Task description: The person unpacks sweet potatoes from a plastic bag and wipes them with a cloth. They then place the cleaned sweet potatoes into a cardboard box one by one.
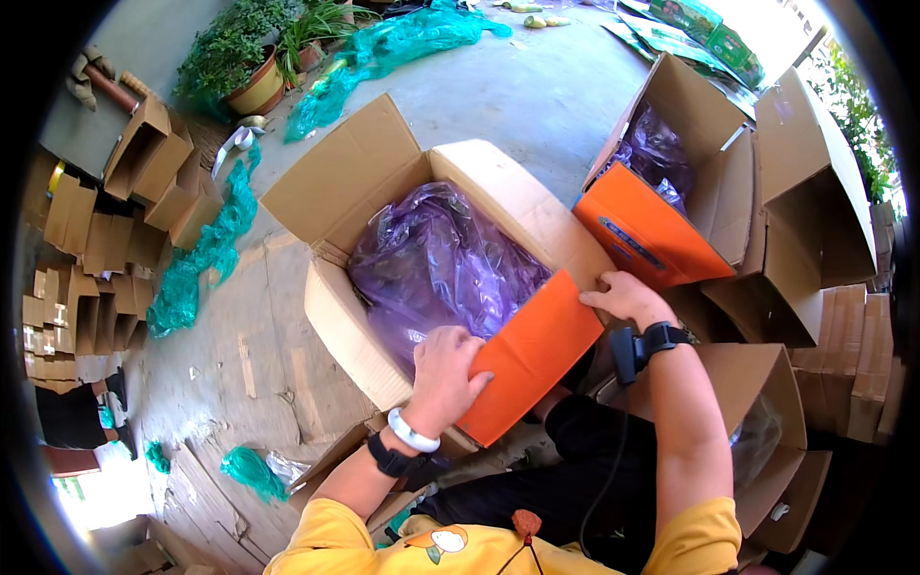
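An open cardboard box [496, 169] stands tilted before me, its flaps spread. A crumpled translucent purple plastic bag [445, 259] lines it; I cannot tell what lies beneath the plastic. My left hand [447, 374] grips the box's near edge, with its thumb against the orange panel [535, 352] and its fingers curled over by the bag. At the right corner, where that panel meets the pale side flap, my right hand [627, 298] holds the cardboard between thumb and fingers. Part of the left fingertips is hidden.
On the right stand another orange-fronted box [650, 233] with purple plastic inside and several open cartons [812, 187]. Green plastic sheeting [208, 251] lies across the floor at left. Potted plants [255, 86] stand at the back; stacked cartons [108, 237] and a person's legs [72, 417] are far left.
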`<control>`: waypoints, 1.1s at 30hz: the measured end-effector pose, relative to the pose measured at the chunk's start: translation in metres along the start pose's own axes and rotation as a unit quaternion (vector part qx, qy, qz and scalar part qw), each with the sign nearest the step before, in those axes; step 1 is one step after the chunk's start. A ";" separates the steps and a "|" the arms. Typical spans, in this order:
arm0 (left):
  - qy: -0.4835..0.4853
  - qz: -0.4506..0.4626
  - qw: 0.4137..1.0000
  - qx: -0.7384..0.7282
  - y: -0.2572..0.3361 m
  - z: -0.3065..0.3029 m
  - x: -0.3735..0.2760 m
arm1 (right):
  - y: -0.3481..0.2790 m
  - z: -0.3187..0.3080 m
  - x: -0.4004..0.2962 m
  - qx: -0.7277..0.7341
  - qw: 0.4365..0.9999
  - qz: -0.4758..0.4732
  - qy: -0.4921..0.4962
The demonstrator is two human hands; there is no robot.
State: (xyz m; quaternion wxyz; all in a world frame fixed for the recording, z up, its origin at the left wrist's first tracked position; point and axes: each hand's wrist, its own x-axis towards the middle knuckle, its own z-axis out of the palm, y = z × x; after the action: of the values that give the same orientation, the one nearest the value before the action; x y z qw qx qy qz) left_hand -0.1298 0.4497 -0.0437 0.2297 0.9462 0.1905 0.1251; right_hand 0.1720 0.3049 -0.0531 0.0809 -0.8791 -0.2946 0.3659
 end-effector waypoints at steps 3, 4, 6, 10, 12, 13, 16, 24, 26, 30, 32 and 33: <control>-0.084 0.051 0.988 -0.119 0.026 -0.024 -0.015 | -0.009 -0.034 -0.029 -0.009 0.999 0.007 -0.039; -0.144 0.056 0.964 -0.217 0.037 -0.031 -0.023 | -0.016 -0.048 -0.042 -0.016 0.998 0.010 -0.067; -0.208 0.122 0.906 -0.347 0.058 -0.034 -0.042 | -0.016 -0.063 -0.059 -0.033 0.994 -0.002 -0.101; -0.214 0.200 0.885 -0.361 0.079 -0.008 -0.069 | -0.035 -0.067 -0.092 -0.023 0.997 -0.054 -0.044; -0.235 0.202 0.884 -0.350 0.081 0.000 -0.072 | -0.049 -0.061 -0.103 -0.041 0.992 -0.075 -0.093; -0.239 0.193 0.879 -0.366 0.077 0.006 -0.072 | -0.052 -0.058 -0.109 -0.051 0.988 -0.084 -0.117; -0.158 0.146 0.920 -0.328 0.055 0.010 -0.054 | -0.055 -0.024 -0.113 -0.118 0.978 -0.129 -0.112; -0.212 -0.169 0.961 0.055 -0.062 0.002 0.015 | -0.064 -0.004 -0.114 -0.180 0.971 -0.103 -0.122; -0.310 -0.154 0.934 0.084 -0.072 0.014 0.015 | -0.061 -0.004 -0.115 -0.167 0.970 -0.127 -0.119; -0.154 -0.153 0.974 -0.070 -0.059 0.017 0.009 | -0.065 -0.006 -0.123 -0.132 0.978 -0.126 -0.101; -0.036 -0.112 0.989 -0.087 -0.048 0.014 0.007 | -0.059 -0.003 -0.118 -0.121 0.978 -0.142 -0.097; -0.077 -0.088 0.993 0.005 -0.041 0.016 0.002 | -0.058 -0.002 -0.116 -0.119 0.977 -0.152 -0.095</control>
State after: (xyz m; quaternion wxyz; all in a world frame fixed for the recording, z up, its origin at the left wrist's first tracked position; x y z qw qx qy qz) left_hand -0.1353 0.4775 -0.0772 0.2487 0.9338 0.2555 0.0302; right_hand 0.0819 0.2850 0.0384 0.0023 -0.7884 -0.4727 0.3937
